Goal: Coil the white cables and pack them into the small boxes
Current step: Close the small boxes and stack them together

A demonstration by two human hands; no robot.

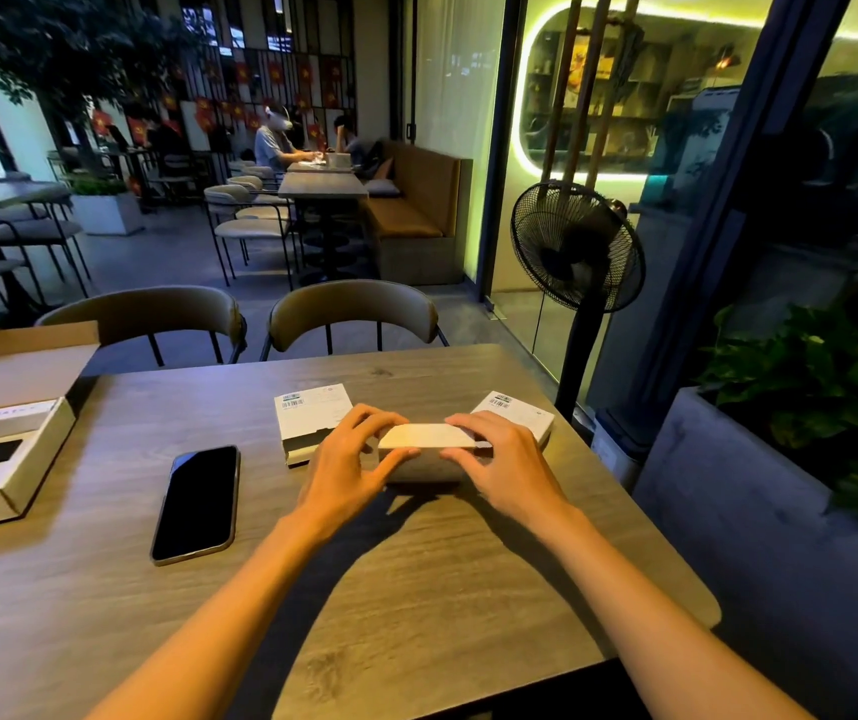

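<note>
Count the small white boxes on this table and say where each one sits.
3. One small white box is held between the left hand and right hand. One barcode-labelled box lies behind the left hand, another behind the right. Others may be hidden.

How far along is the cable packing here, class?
Looks done: two small boxes and lie shut on the table. In hand: left hand and right hand grip a third small box. No loose cable shows; what remains is unclear.
</note>
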